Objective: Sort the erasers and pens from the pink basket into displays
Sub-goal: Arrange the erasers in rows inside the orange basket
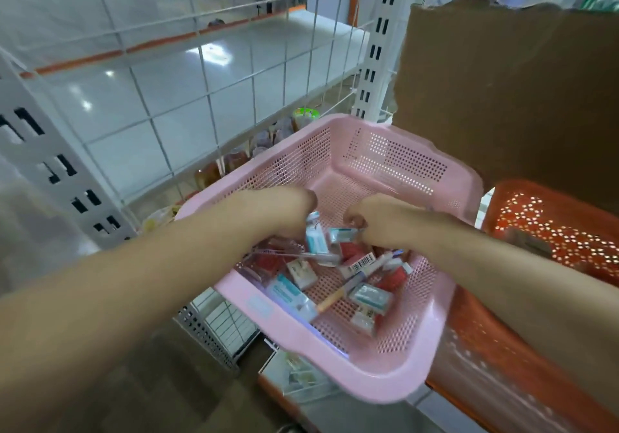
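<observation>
A pink perforated basket (375, 164) sits in front of me with several boxed erasers (370, 298) and pens (335, 300) heaped in its near half. Both my hands reach down into it. My left hand (284, 210) curls its fingers round an upright white-and-teal eraser box (316, 238). My right hand (385, 220) has its fingers curled on another white-and-teal eraser box (343, 234) lying beside the first. The two hands are close together over the pile. The fingertips are hidden under the knuckles.
An orange perforated basket (549, 231) sits under and to the right of the pink one. A brown cardboard sheet (509, 91) stands behind on the right. A white wire grid panel (207, 97) and slotted uprights (375, 47) rise at the left and back.
</observation>
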